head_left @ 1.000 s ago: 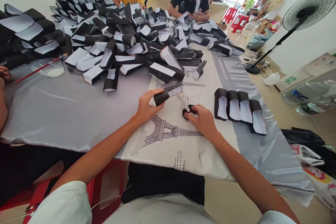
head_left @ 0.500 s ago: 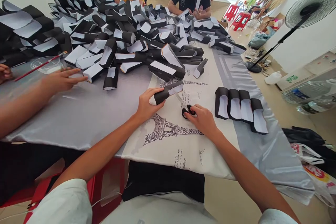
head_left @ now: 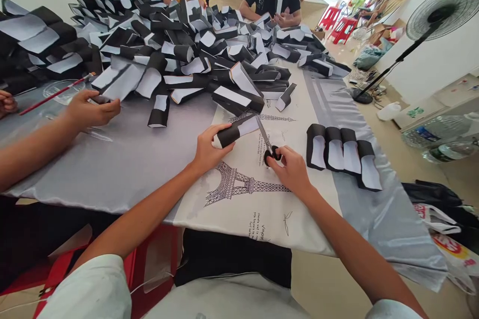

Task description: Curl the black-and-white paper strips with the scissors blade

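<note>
Paper tube point(head_left: 232, 134) sits in the left hand point(head_left: 211, 149), fingers wrapped closed around it. Right hand point(head_left: 292, 172) pinches the scissors point(head_left: 271, 153) by their loops, blades just beside the tube.

Black-handled scissors point(head_left: 271, 155) are partly hidden by the right hand point(head_left: 292, 172), a black-and-white paper tube point(head_left: 228, 135) by the left hand point(head_left: 213, 149); a heap of folded black-and-white paper pieces point(head_left: 37, 35) runs off the upper left edge.

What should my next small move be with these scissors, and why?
Probably ease the scissors forward onto the white end of the black-and-white paper tube. Your left hand steadies the tube, and your right hand holds the scissors with their blades pointing at that end, very close to it.
</note>
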